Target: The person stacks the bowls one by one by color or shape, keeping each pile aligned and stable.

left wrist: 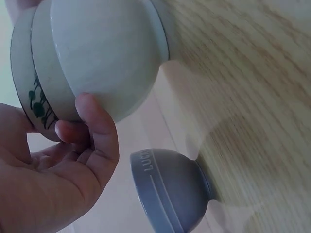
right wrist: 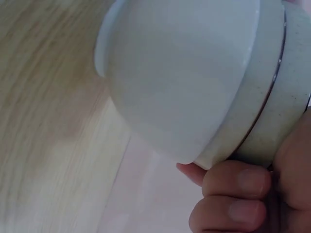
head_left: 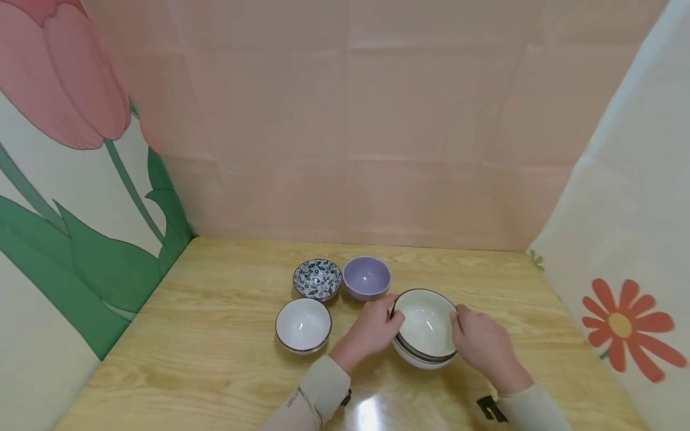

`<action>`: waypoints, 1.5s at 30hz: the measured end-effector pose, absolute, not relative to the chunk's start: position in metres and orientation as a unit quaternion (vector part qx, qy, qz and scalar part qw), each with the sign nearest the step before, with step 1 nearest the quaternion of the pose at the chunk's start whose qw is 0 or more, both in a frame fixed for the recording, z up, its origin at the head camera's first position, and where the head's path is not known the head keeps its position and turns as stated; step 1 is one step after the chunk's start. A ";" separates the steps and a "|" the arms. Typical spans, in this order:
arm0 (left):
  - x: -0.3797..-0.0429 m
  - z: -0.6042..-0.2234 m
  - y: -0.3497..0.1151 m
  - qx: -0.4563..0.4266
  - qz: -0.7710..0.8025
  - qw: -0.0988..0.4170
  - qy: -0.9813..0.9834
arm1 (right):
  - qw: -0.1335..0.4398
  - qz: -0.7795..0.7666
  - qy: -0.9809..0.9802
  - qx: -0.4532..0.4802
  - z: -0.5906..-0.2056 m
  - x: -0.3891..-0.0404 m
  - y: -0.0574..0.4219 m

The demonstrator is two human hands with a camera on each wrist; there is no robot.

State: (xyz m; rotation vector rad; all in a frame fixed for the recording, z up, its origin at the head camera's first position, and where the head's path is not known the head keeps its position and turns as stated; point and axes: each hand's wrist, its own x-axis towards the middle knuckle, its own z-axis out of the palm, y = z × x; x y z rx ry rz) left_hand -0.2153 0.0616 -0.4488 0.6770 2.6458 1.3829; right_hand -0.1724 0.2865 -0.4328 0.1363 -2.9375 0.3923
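Note:
Both hands hold a nested stack of three bowls (head_left: 426, 323) at the right of the table. A plain white bowl (left wrist: 107, 58) is the lowest; two cream bowls sit inside it, with dark rims and a green painted pattern (left wrist: 41, 104) on one. My left hand (head_left: 374, 326) grips the left side, thumb at the top rim and fingers curled against the outer walls (left wrist: 97, 121). Opposite it, my right hand (head_left: 482, 341) grips the right side, its fingers bent beside the cream bowls (right wrist: 260, 131). The white bowl's foot is close over the wood.
Left of the stack stands a white bowl (head_left: 303, 325) with a dark rim. Behind it is a black-and-white leaf-patterned bowl (head_left: 317, 279), beside a purple bowl (head_left: 367, 277) with raised lettering. A pink sheet (head_left: 345, 120) hangs behind the wooden table (head_left: 205, 359).

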 end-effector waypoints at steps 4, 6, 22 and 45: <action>-0.218 -0.450 0.060 0.215 0.449 0.037 0.867 | 0.092 0.132 -0.985 0.055 -0.430 -0.174 0.283; -0.218 -0.452 0.060 0.215 0.449 0.036 0.867 | 0.087 0.138 -0.985 0.052 -0.430 -0.173 0.283; -0.215 -0.447 0.058 0.211 0.455 0.085 0.861 | 0.076 0.162 -0.984 0.022 -0.431 -0.170 0.288; -0.218 -0.454 0.065 0.208 0.427 0.031 0.879 | 0.054 0.182 -0.982 0.021 -0.428 -0.170 0.288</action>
